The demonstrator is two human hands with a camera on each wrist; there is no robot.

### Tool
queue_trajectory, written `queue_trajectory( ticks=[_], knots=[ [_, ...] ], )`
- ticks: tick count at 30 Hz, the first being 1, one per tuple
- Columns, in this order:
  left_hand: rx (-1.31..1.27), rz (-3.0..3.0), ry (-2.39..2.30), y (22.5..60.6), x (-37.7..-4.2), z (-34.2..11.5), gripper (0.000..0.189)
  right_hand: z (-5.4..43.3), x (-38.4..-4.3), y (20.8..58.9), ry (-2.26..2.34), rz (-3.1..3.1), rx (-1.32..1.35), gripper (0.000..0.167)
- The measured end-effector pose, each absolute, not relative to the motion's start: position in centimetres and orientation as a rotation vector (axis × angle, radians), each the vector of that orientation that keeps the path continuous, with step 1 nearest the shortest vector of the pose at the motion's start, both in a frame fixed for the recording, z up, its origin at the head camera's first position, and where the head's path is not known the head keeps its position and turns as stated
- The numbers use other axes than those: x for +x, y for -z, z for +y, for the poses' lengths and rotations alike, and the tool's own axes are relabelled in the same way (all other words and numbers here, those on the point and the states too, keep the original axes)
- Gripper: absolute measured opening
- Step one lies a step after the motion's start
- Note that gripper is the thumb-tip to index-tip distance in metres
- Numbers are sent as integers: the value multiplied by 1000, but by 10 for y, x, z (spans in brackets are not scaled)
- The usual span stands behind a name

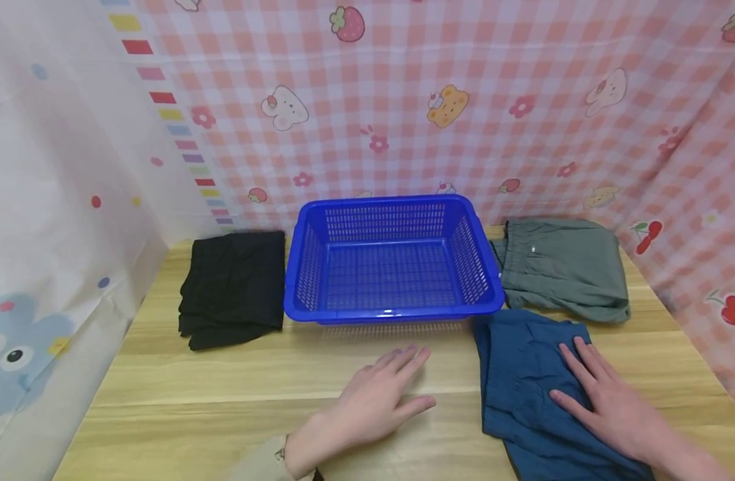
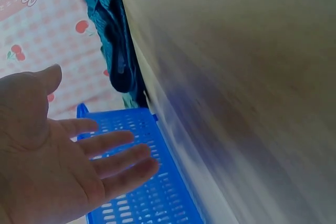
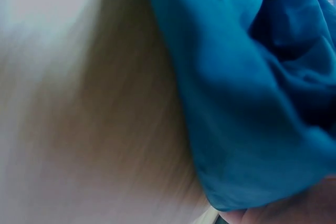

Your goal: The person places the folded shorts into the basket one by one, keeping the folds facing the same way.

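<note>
Folded dark blue pants (image 1: 526,381) lie on the table at the front right, their top edge close to the basket's near right corner. My right hand (image 1: 611,404) rests on them with fingers spread and fairly straight. In the right wrist view the blue cloth (image 3: 236,108) fills much of the picture, and just a bit of that hand shows at the bottom right. My left hand (image 1: 376,401) is held over the table in front of the blue plastic basket (image 1: 394,312), fingers extended, holding nothing. The left wrist view shows its palm and loosely spread fingers (image 2: 123,163) before the basket's slotted wall.
Folded black pants (image 1: 235,287) lie left of the basket. Folded grey-green pants (image 1: 562,267) with an elastic waistband lie on its right, behind the blue pair. A pink checked cloth (image 1: 355,120) hangs behind the wooden table (image 1: 181,407), with a white printed cloth (image 1: 61,187) at the left.
</note>
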State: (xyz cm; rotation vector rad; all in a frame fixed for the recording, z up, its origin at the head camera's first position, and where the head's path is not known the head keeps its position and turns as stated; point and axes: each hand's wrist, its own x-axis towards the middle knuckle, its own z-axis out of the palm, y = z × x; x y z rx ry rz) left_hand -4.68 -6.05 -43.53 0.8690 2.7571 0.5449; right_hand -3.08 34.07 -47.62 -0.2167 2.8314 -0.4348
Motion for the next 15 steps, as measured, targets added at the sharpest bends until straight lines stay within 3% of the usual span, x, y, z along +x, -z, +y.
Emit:
queue_trajectory(
  ticks=[15],
  knots=[
    [813, 2699, -623, 443, -61, -21, 73, 314, -29, 472, 434, 2814, -215, 98]
  ],
)
